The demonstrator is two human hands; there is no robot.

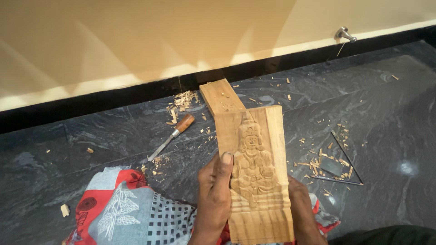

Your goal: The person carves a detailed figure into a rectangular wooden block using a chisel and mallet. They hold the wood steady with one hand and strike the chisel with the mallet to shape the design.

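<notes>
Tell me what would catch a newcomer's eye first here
A carved wooden panel with a seated figure in relief stands out, centre foreground, held by the left hand and right hand. Left of it, a wooden-handled chisel lies on the dark stone floor among wood chips.

Warm, soft light falls across the cream wall [136, 41], leaving broad slanted bands of shade on it and a brighter strip just above the black skirting, while the dark floor [386, 118] stays fairly dim. A small white glare spot sits on the polished stone at the right [405, 168], and the floor's sheen washes pale grey towards the far right corner. The carved panel [255, 172] is evenly lit and sharp, its relief picked out by shallow shadows; the wall line bows slightly near the frame edges, and the picture's bottom right corner is nearly black.
</notes>
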